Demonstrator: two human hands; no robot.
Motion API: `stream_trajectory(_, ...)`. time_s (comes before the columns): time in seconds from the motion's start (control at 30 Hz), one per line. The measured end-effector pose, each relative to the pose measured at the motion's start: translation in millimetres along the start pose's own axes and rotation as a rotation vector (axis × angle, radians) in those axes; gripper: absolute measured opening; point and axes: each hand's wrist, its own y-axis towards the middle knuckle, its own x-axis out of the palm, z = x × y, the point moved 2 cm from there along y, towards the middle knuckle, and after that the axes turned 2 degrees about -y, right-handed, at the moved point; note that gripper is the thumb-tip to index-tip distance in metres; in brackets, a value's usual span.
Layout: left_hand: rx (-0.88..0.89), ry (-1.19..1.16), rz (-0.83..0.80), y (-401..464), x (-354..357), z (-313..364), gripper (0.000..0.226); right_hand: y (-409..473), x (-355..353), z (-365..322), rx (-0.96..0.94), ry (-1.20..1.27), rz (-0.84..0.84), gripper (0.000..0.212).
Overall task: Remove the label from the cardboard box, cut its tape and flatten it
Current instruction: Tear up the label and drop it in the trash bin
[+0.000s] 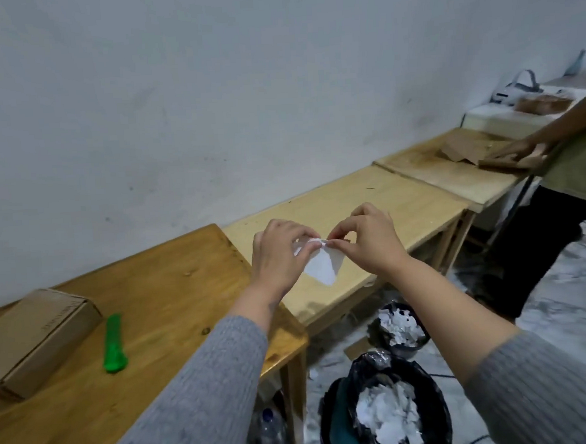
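Fingertips of both hands pinch a white label [321, 266] held in the air above the middle table [404, 211]: the left hand [280, 257] grips its crumpled upper left part, and the right hand [368, 241] nips the top edge between thumb and forefinger, so the paper hangs down between them. Both forearms wear grey knit sleeves. The cardboard box [34, 340] lies closed on the near wooden table [172, 297] at the far left, well apart from the hands, with a green utility knife [114, 344] just beside it. On the floor below stand two black-lined bins, the near bin [389, 411] and the far bin [399, 328], both holding white paper scraps. At the far right another person's hand [520, 149] rests on flattened cardboard [465, 147].
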Motion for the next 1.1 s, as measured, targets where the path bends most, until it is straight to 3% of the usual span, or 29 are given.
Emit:
stream_trajectory(0.3, -0.046, 0.055, -0.132, 4.9, 71.0, 47.9, 0.016, -13.8, -22.8, 64.6, 0.013, 0.004, -0.129, 0.01)
stream_trajectory(0.47, -0.116, 0.096, -0.18, 1.8, 99.1, 51.4, 0.02, -21.3, -10.2, 84.8, -0.02, -0.004, -0.106, 0.005)
stream_trajectory(0.7, -0.451, -0.05, -0.214, 14.1, 127.8, 55.8, 0.023, -27.4, -1.2, 99.7, -0.047, -0.018, 0.041, 0.004)
stream_trajectory(0.9, -0.564, -0.13, -0.202, 22.5, 143.8, 50.3, 0.025, -29.6, 0.2, 106.9, -0.056, 0.035, 0.086, 0.005)
stream_trajectory(1.1, -0.866, -0.178, 0.001, 26.1, 126.7, 11.7, 0.022, -38.7, -20.3, 129.1, 0.089, 0.083, 0.107, 0.004)
